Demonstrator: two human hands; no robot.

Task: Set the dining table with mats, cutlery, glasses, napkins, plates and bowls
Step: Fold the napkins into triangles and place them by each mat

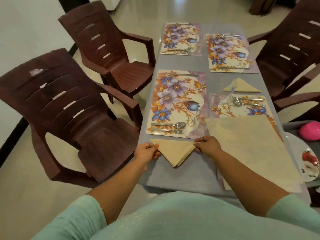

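Hands (147,150) (208,145) pinch napkin (174,152) on grey table (181,175); brown chairs (69,110) beside.

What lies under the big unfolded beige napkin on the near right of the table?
The unfolded beige napkin covers the near part of a floral place mat; the mat's far end, with steel cutlery, shows. Anything else beneath is hidden.

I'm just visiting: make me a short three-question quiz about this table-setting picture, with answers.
1. True or false: both hands hold the folded napkin.
2. How many flowered mats lie on the table?
3. Beside the spoon on the near left mat lies: A) a knife, B) a fork, C) a glass.

Key: 1. True: the left hand and right hand pinch its two corners. 2. Four. 3. B, the fork.
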